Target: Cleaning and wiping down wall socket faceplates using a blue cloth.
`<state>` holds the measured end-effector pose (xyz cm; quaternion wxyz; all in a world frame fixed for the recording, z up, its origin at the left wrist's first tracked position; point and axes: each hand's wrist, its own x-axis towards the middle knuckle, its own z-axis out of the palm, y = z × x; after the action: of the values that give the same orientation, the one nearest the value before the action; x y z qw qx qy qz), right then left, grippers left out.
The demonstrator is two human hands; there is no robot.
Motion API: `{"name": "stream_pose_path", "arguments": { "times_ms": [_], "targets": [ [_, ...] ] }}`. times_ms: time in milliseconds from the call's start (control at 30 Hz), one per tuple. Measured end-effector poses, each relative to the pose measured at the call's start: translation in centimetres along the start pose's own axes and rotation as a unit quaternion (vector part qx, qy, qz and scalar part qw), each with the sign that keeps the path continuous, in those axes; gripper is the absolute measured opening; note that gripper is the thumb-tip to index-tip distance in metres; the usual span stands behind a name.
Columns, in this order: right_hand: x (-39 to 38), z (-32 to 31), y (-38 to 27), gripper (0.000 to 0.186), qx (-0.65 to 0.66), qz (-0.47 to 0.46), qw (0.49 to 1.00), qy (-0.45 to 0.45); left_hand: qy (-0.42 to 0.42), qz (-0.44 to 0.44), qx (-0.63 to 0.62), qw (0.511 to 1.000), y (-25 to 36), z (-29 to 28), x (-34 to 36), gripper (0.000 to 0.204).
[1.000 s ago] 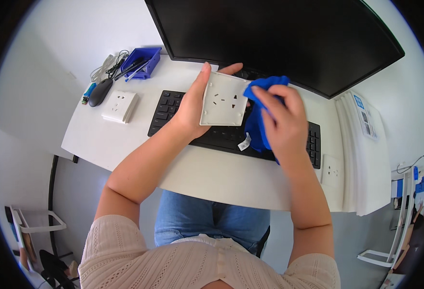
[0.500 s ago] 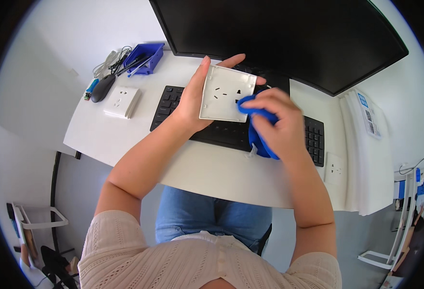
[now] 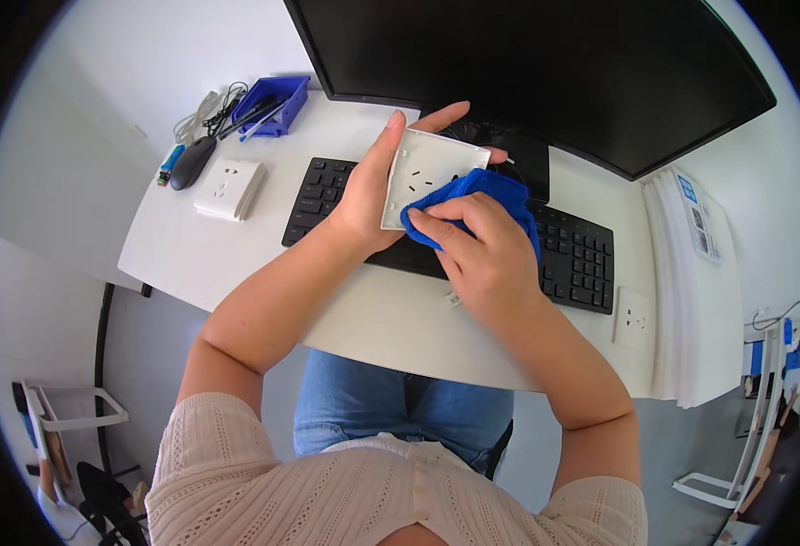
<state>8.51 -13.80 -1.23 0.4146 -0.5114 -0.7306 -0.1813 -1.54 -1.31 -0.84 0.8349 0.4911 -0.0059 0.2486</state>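
Over a white desk [image 3: 177, 241], the left hand [image 3: 364, 198] grips a likely light, stiff socket plate [image 3: 429, 165], best held by its edges; the right hand [image 3: 483, 253] pinches soft-looking blue cloth [image 3: 502, 188].

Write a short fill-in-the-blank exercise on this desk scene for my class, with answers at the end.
1. The right hand holds a cloth coloured ____.
2. The left hand holds a socket plate coloured ____.
3. A long black ____ with rows of keys lies on the desk.
4. The mouse lies to the ____ of both hands.

Missing words: blue; white; keyboard; left.
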Motion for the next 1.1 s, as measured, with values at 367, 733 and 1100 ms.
{"name": "stream_pose_path", "arguments": {
  "times_ms": [367, 733, 1100],
  "targets": [
    [-0.2, -0.9, 0.5, 0.026, -0.012, 0.075, 0.997, 0.011, 0.003, -0.086, -0.063, 0.994, -2.0, 1.2, -0.3, 0.077],
    [0.0, -2.1, 2.6, 0.027, -0.095, 0.153, 0.983, 0.025, 0.019, -0.106, -0.074, 0.991, -2.7, 1.4, 0.0, 0.083],
    [-0.1, -1.0, 1.0, 0.025, -0.017, 0.024, 0.999, -0.033, -0.018, -0.042, -0.054, 0.997, -1.4, 0.1, 0.2, 0.084]
  ]
}}
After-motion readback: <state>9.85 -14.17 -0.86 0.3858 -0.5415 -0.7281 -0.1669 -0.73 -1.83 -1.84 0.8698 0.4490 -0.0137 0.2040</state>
